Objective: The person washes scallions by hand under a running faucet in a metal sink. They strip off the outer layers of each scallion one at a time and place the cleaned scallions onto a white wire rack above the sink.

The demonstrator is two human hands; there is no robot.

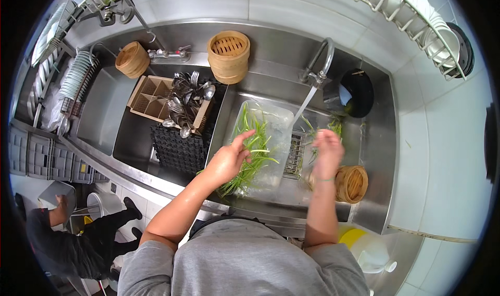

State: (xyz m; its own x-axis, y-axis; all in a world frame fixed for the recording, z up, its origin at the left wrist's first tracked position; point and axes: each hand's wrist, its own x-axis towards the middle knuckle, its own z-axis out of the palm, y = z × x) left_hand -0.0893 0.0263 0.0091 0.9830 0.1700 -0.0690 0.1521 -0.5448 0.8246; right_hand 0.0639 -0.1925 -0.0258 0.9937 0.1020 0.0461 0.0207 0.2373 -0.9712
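Note:
My left hand (228, 163) is over long green stalks, like scallions or chives (250, 171), in a clear plastic tub (279, 116) of water in the sink; its index finger points out, and whether its other fingers grip a stalk is unclear. To the right, my right hand (328, 149) is raised and blurred by motion, its fingers bunched; what it may hold cannot be made out. Water runs from the curved faucet (330, 57) into the tub's right side. Between tub and right hand lies a metal drain grate (295, 155) with green scraps; more greens (336, 126) lie behind the right hand.
Bamboo steamers (230, 57) stand on the back ledge, and another (353, 184) lies right of my right forearm. A cutlery rack (148, 100) with spoons and forks sits left on black matting (175, 149). A black pan (359, 93) leans back right. A co-worker (78, 241) is at lower left.

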